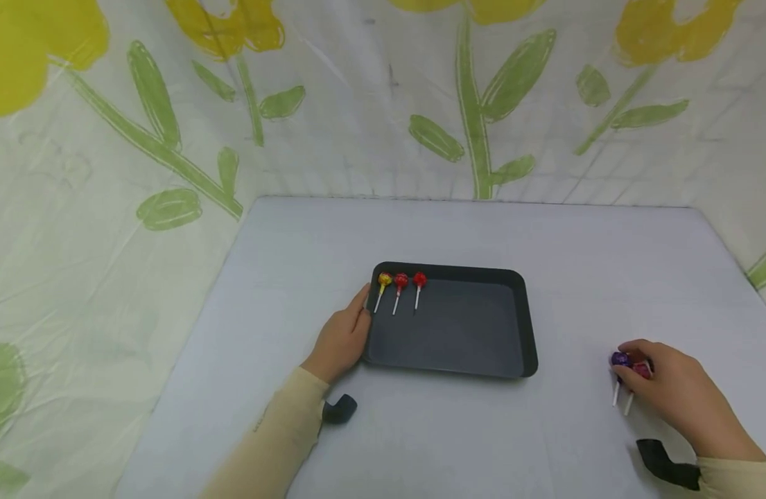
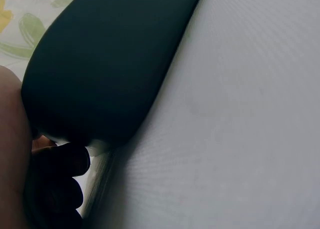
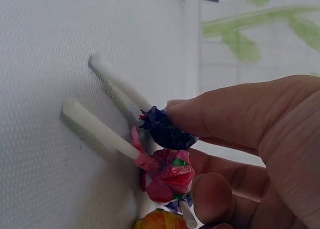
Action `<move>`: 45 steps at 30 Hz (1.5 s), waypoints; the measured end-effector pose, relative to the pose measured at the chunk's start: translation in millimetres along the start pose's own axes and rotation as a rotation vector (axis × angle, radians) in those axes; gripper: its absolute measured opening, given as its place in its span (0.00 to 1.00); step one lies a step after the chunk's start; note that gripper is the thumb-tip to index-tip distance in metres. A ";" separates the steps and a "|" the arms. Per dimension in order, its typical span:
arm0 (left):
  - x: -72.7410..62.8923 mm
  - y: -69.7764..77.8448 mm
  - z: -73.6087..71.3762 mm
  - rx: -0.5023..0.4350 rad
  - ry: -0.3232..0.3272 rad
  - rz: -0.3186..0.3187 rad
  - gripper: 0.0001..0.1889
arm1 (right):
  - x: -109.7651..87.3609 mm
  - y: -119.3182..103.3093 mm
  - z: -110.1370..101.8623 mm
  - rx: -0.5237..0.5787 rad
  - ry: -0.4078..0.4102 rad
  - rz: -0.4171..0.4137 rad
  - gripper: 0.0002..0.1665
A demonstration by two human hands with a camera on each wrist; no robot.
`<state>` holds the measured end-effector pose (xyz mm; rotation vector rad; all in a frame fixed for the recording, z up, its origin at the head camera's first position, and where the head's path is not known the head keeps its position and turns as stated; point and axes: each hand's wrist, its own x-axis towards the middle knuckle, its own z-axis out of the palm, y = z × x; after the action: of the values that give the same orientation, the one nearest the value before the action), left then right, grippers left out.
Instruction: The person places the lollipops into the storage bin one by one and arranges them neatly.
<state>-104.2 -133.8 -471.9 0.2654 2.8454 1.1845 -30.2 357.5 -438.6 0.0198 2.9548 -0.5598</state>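
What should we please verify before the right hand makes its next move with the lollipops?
1. Tray steadied: ok, the left hand holds its left edge.
2. Room in the tray: ok, bare surface lies right of the three lollipops.
3. Purple-wrapped lollipop gripped: ok, the right hand pinches it.
4. Purple-wrapped lollipop isolated: not ok, a pink-wrapped lollipop sits close beside it.
5. Its white stick off the table: cannot tell.

a wrapped purple lollipop (image 1: 620, 358) is just beside a pink lollipop (image 1: 642, 369), right of a dark tray (image 1: 448, 329).
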 end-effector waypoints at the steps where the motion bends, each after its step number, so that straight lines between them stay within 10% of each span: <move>1: 0.3 0.0 0.0 0.000 -0.001 -0.001 0.30 | 0.1 0.3 0.5 0.002 0.003 -0.003 0.24; 45: 0.9 -0.9 1.0 -0.002 0.002 -0.010 0.30 | 41.8 -70.3 -24.6 0.123 0.015 -0.164 0.18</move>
<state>-105.0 -133.6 -473.3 0.2493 2.8434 1.1861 -77.4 300.5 -395.9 -0.2079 2.9489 -0.7651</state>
